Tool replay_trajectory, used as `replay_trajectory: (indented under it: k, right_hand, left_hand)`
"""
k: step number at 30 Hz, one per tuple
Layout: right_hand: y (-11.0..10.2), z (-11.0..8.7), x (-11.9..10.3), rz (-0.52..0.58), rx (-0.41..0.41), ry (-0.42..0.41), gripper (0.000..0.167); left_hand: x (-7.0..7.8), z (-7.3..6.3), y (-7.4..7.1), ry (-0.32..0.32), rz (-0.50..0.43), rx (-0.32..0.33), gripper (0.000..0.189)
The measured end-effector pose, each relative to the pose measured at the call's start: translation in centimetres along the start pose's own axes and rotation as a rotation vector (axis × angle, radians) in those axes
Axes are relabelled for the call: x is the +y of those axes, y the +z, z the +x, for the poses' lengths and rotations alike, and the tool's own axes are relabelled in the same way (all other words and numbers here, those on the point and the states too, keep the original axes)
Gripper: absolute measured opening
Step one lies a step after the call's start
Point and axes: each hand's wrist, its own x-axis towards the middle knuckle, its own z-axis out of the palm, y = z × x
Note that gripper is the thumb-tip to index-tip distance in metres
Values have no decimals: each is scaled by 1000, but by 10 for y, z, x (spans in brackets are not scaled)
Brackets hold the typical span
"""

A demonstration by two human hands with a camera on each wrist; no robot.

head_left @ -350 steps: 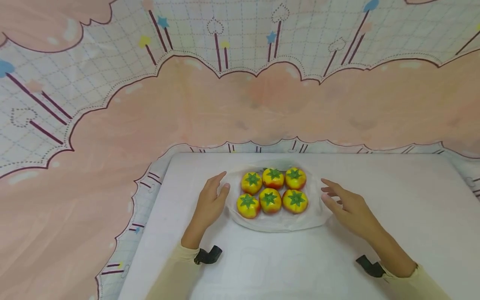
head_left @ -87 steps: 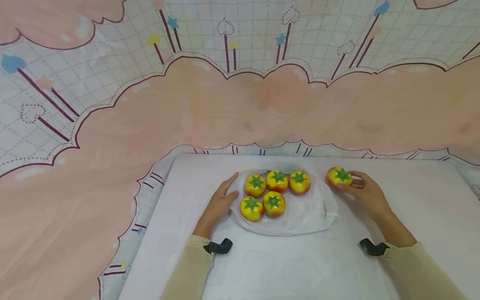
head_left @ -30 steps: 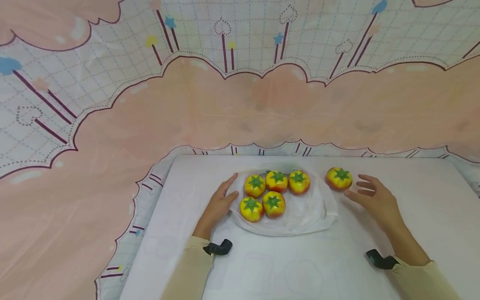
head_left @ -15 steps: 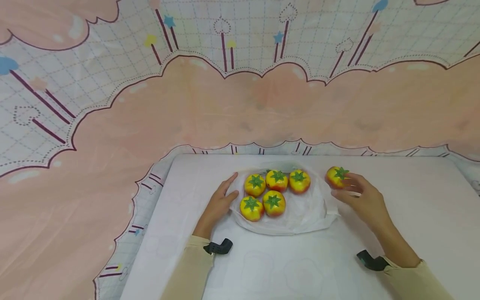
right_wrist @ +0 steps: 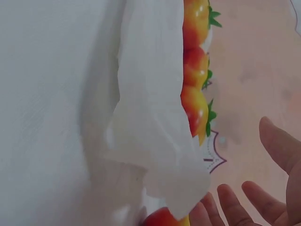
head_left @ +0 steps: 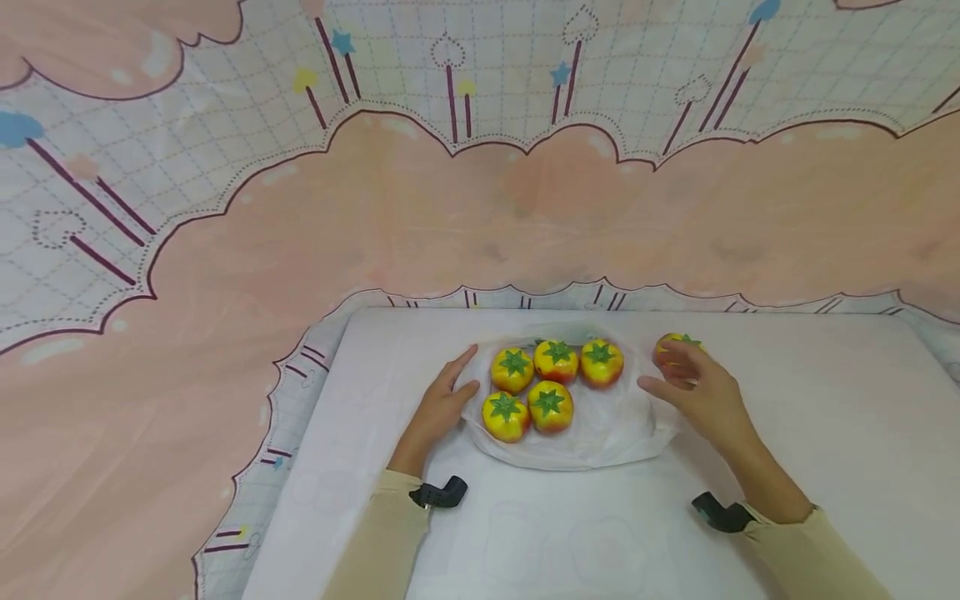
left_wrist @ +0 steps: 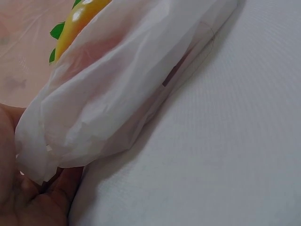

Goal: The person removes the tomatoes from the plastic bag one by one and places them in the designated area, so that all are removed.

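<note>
Several yellow-and-red toy tomatoes (head_left: 551,408) with green star-shaped tops sit in a white plastic bag (head_left: 607,442), spread low with its mouth upward. My left hand (head_left: 437,408) pinches the bag's left edge between thumb and fingers; in the left wrist view the white film (left_wrist: 113,103) runs into the hand. My right hand (head_left: 708,400) has its fingers spread at the bag's right side, holding nothing. Behind its fingers a lone toy tomato (head_left: 673,338) rests on the table, partly covered. In the right wrist view, part of that lone tomato (right_wrist: 162,219) shows beside the fingertips.
The white table (head_left: 540,533) runs back to a pink and white patterned cloth (head_left: 480,217). A black wrist device (head_left: 442,493) is strapped over the left sleeve, and another black wrist device (head_left: 723,512) over the right.
One tomato has left the bag's front right and stands on the table right of it. My right hand has let go of it and moved left, past it. My left hand has come onto the bag.
</note>
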Motion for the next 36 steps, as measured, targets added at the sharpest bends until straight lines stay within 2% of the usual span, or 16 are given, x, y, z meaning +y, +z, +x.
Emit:
replay_trajectory:
  k: [6,18,31,36]
  right_hand:
    - [9,7,-9,-5,-43,13,79]
    - [24,17,-21,33,-68,27,78]
    - [38,28,-18,7,-87,85,78]
    - [42,31,-15,35,-101,108,78]
  left_hand:
    - [0,1,2,-14,10,3,57]
    - [2,0,3,-11,13,12,57]
    - [1,-1,2,-2,13,11,58]
    - [1,0,2,-5,20,14,57]
